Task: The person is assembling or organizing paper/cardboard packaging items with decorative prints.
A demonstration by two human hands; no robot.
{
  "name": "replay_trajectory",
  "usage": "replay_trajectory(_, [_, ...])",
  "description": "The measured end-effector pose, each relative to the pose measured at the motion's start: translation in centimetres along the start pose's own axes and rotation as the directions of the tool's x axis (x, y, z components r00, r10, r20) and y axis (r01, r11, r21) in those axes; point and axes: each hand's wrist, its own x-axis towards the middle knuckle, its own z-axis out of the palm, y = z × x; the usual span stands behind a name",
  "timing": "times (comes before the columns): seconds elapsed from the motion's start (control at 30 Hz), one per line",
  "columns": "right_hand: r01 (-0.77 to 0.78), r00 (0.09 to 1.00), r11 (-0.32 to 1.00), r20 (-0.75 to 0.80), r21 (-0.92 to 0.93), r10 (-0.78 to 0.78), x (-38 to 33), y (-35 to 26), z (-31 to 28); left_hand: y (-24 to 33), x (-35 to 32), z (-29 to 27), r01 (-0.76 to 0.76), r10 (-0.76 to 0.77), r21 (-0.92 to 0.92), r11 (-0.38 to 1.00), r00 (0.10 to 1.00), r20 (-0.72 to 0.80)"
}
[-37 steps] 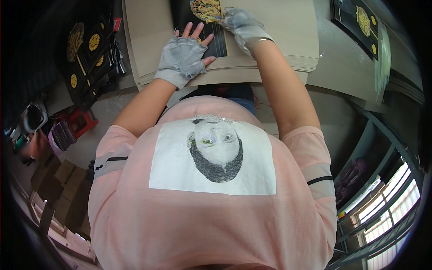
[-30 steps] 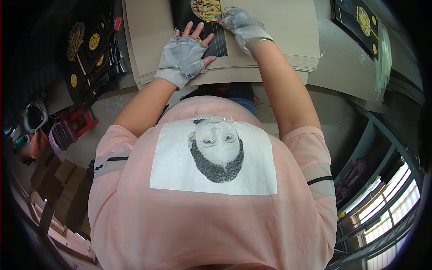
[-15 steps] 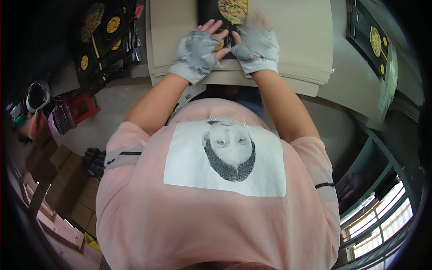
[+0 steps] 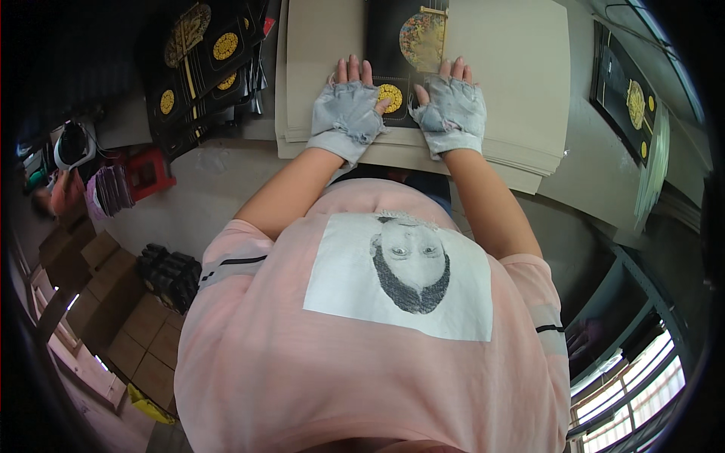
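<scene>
Both hands lie flat, palms down, side by side on a black sheet with gold ornament. We note the left hand in a grey fingerless glove, fingers straight and together, pressing the sheet's near left part. We note the right hand, gloved alike, pressing the near right part, thumb turned inward toward a round gold emblem that shows between the two hands. Neither hand grips anything; both simply bear down with fingers extended.

We find the sheet lying on top of a stack of grey boards, at the middle of the stack and running from its near edge toward the far edge. The stack rests on a table, directly in front of the person.

To the far left we record a pile of black sheets of like pattern, fanned loosely. To the far right another black sheet lies apart. Left of the person, on the floor, stand a red stool and brown cartons.
</scene>
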Motion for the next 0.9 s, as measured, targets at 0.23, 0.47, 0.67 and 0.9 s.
replay_trajectory(0.23, [-0.007, 0.997, 1.0, 0.082, 0.002, 0.006, 0.4, -0.2, -1.1, -1.2, 6.5, 1.4, 0.097, -0.097, -0.001, 0.995, 0.989, -0.111])
replay_trajectory(0.47, [0.01, 0.997, 1.0, 0.073, -0.016, -0.009, 0.5, 0.6, -1.1, -2.2, 17.7, -3.6, 0.072, -0.109, -0.185, 0.98, 0.974, -0.198])
replay_trajectory(0.67, [0.008, 0.972, 0.999, 0.233, 0.032, -0.016, 1.2, 0.1, -2.4, -4.0, 29.1, -5.7, 0.344, -0.344, -0.024, 0.939, 0.932, -0.112])
replay_trajectory(0.9, [-0.02, 0.959, 0.998, 0.282, 0.063, 0.002, 1.6, 0.1, -2.6, -4.9, 34.6, -9.0, 0.334, -0.305, 0.064, 0.94, 0.91, -0.28])
